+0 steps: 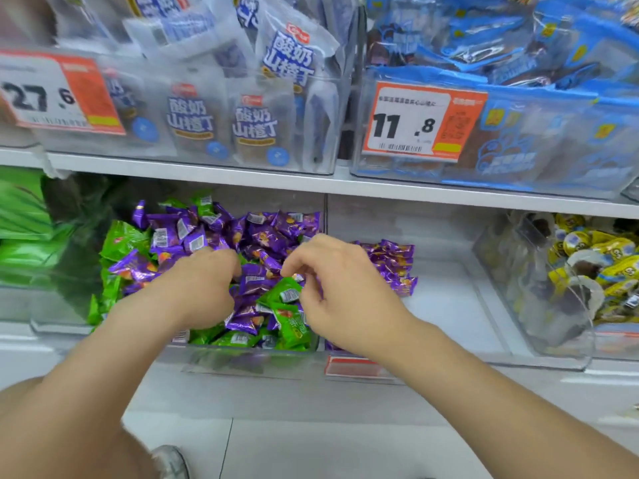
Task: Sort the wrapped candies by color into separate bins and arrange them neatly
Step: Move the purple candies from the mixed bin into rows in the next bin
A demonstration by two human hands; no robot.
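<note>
Shop shelf, mixed bin (249, 354): left hand (204, 285), right hand (335, 288) curled into it, grip not discernible. Pinch purple candies (269, 236) singly, leave green candies (290, 319), lay flat in neighbouring bin (449, 305).

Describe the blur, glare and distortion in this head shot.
Head view: motion blur smears the 27.6 price tag and top-left bags; the 11.8 tag and purple candies read sharper; the white shelf edge slants, slightly bowed by the wide lens; lighting even, hazy glare on the clear bin front.

One left hand (204, 288), one right hand (340, 292), two numbered price tags (411, 122), purple candies (269, 236) and green candies (292, 324) — past counting.
</note>
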